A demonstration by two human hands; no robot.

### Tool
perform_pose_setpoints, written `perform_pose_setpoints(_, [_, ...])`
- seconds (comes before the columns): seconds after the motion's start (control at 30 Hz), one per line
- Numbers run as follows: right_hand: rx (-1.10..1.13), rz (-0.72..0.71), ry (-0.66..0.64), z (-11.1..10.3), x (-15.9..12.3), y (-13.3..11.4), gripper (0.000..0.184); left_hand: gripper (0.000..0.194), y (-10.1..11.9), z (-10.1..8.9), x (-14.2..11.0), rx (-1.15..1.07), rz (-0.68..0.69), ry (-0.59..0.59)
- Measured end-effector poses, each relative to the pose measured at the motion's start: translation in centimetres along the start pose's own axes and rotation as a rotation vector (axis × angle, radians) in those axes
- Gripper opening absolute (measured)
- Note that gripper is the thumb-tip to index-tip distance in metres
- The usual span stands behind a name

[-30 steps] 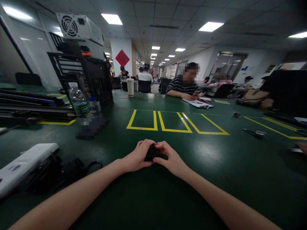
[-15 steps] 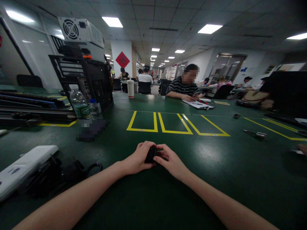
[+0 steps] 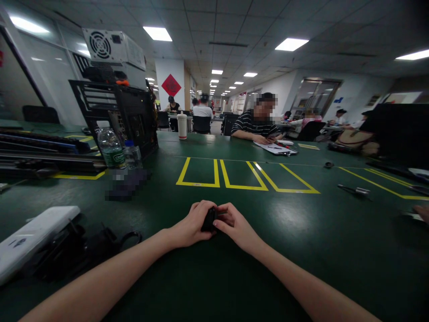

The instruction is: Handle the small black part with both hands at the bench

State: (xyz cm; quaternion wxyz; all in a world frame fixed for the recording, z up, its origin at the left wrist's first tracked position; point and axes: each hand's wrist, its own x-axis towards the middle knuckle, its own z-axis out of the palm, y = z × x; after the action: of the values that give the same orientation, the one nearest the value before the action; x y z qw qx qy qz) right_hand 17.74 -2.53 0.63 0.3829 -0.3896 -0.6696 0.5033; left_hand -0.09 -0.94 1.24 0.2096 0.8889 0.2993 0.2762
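Note:
My left hand (image 3: 191,223) and my right hand (image 3: 236,226) rest together on the green table (image 3: 301,232), both closed round a small black object (image 3: 208,220) held between them. Fingers cover most of it, so I cannot make out what it is. Both forearms stretch toward me across the tabletop. Yellow taped rectangles (image 3: 234,174) lie just beyond the hands.
At left lie a white device (image 3: 30,237) on black gear with a strap (image 3: 100,241), water bottles (image 3: 110,150) and an open computer case (image 3: 124,112). A metal tool (image 3: 355,190) lies at right. A person in a striped shirt (image 3: 254,125) sits across the table by a clipboard (image 3: 276,148).
The view has shifted slightly. My hands stay clasped on the black object with only small finger movements.

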Motion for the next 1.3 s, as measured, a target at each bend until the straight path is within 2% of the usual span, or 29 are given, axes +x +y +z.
perform_pose_setpoints(0.1, [-0.076,0.008,-0.021,-0.1,-0.2,-0.3,0.024,0.056,0.0,-0.3,0.0,-0.015,0.01,-0.038])
perform_pose_setpoints(0.27, [-0.13,-0.066,-0.029,-0.1,-0.6,-0.2,0.026,0.058,-0.1,-0.2,0.0,-0.02,-0.003,-0.035])
perform_pose_setpoints(0.43, [-0.06,-0.053,-0.023,0.1,-0.3,-0.1,0.013,0.057,-0.2,0.0,0.0,-0.005,0.017,-0.003])
perform_pose_setpoints(0.63, [-0.094,-0.024,0.008,0.0,-0.1,-0.3,0.024,0.054,0.9,-1.0,0.0,-0.009,0.005,-0.062])
perform_pose_setpoints(0.73, [-0.164,-0.029,-0.005,-0.1,-0.3,-0.4,0.021,0.053,1.1,-1.3,0.0,-0.002,-0.007,-0.072])
perform_pose_setpoints(0.9, [-0.158,-0.07,-0.033,-0.1,-0.6,-0.5,0.021,0.055,0.4,-0.5,-0.1,0.012,-0.002,-0.05])
perform_pose_setpoints(1.03, [-0.164,-0.103,0.016,0.1,-0.4,-0.4,0.013,0.057,-0.2,0.2,-0.1,0.007,0.002,-0.003])
perform_pose_setpoints(1.3, [-0.179,-0.067,0.024,0.0,-0.3,-0.2,0.023,0.055,0.1,-0.4,0.1,-0.027,-0.011,-0.045])
